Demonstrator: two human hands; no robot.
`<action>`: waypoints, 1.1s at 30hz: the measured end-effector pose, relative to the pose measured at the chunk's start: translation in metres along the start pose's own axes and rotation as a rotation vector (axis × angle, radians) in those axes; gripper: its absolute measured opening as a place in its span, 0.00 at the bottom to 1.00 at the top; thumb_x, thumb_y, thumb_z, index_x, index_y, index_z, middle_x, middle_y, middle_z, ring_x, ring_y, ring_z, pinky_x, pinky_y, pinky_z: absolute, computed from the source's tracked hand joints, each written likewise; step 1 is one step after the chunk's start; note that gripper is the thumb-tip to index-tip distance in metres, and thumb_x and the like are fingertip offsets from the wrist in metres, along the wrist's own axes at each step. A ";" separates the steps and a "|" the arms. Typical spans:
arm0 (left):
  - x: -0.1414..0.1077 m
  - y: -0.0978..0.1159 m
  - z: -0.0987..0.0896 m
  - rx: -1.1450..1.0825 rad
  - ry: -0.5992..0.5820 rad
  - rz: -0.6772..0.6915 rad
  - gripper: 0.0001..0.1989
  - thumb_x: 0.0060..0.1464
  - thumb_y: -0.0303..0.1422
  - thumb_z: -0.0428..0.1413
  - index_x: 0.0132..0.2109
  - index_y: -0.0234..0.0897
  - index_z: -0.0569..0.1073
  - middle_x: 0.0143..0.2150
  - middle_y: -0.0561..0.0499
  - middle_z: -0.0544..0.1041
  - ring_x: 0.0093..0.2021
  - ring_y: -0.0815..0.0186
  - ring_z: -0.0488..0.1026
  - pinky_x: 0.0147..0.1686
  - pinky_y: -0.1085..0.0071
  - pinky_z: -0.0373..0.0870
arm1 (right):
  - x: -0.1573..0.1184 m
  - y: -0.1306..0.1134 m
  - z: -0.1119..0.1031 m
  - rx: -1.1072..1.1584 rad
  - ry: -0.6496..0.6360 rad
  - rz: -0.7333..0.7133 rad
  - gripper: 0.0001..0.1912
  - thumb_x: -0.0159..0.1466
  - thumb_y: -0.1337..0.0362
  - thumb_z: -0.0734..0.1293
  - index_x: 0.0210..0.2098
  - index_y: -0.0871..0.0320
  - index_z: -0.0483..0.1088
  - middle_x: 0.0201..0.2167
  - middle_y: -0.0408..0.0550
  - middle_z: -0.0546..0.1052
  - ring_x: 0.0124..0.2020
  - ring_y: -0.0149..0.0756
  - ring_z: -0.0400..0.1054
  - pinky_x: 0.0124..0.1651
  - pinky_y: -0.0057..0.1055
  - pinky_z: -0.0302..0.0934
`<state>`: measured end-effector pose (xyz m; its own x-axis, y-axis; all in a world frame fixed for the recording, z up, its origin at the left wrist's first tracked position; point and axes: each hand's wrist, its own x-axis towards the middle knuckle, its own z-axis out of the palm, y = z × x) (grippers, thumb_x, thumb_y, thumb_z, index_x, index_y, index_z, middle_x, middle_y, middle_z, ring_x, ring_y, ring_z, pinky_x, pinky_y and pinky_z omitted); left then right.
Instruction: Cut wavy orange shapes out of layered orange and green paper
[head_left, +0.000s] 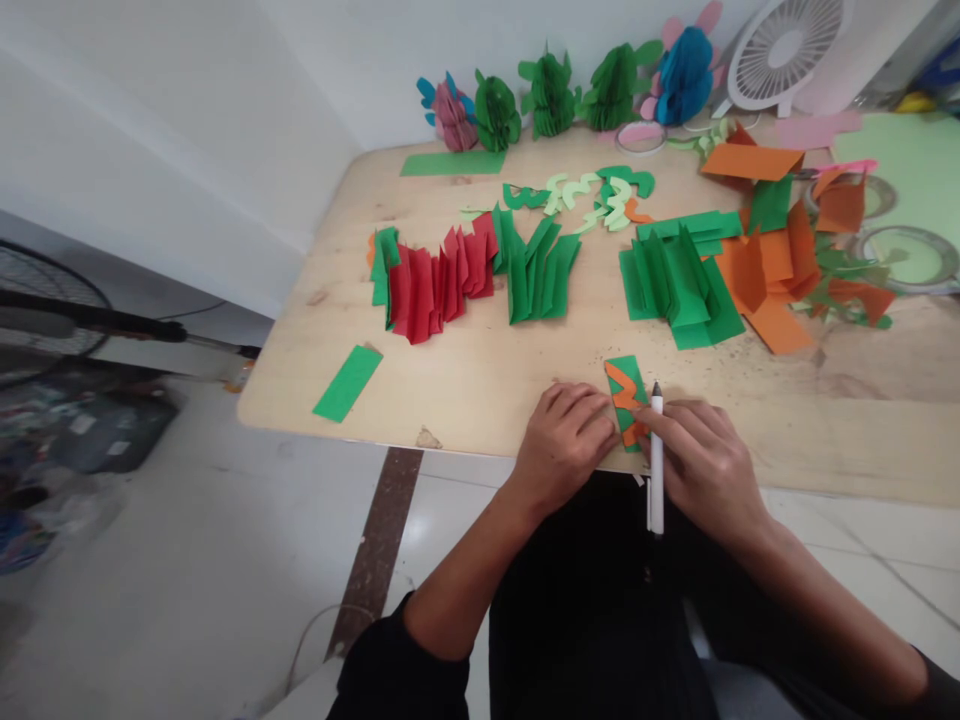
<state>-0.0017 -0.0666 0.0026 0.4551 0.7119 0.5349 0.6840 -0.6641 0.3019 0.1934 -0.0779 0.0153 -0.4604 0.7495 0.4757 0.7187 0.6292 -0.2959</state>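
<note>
Near the table's front edge lies a green paper strip with an orange wavy cutout on top. My left hand rests at the strip's left side, its fingers curled together and their tips partly hidden. On the other side, my right hand has a white pen between its fingers, dark tip pointing away from me. Fingers of the right hand touch the orange paper. Beyond the hands stand folded green papers, and folded red papers are further left.
Another green strip lies at the left. Folded orange papers and tape rolls are at the right. Paper figures and a white fan line the back. Small wavy cutouts lie mid-table.
</note>
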 end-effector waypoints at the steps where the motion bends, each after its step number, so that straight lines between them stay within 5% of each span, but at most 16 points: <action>1: 0.000 0.000 0.000 -0.001 0.000 0.000 0.09 0.62 0.32 0.54 0.33 0.35 0.74 0.45 0.48 0.79 0.49 0.59 0.72 0.51 0.58 0.69 | 0.000 0.000 0.000 0.001 0.000 0.002 0.17 0.62 0.76 0.62 0.50 0.60 0.69 0.37 0.53 0.76 0.41 0.42 0.68 0.41 0.37 0.59; 33: -0.002 0.002 -0.001 -0.053 -0.014 -0.023 0.10 0.58 0.38 0.56 0.38 0.35 0.74 0.47 0.45 0.78 0.50 0.56 0.71 0.53 0.55 0.67 | -0.001 0.003 0.001 0.005 -0.013 -0.019 0.24 0.63 0.75 0.61 0.57 0.56 0.66 0.37 0.52 0.77 0.42 0.44 0.69 0.42 0.40 0.61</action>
<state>-0.0020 -0.0697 0.0027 0.4478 0.7298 0.5166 0.6634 -0.6585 0.3553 0.1952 -0.0769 0.0133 -0.4806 0.7399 0.4707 0.7070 0.6445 -0.2912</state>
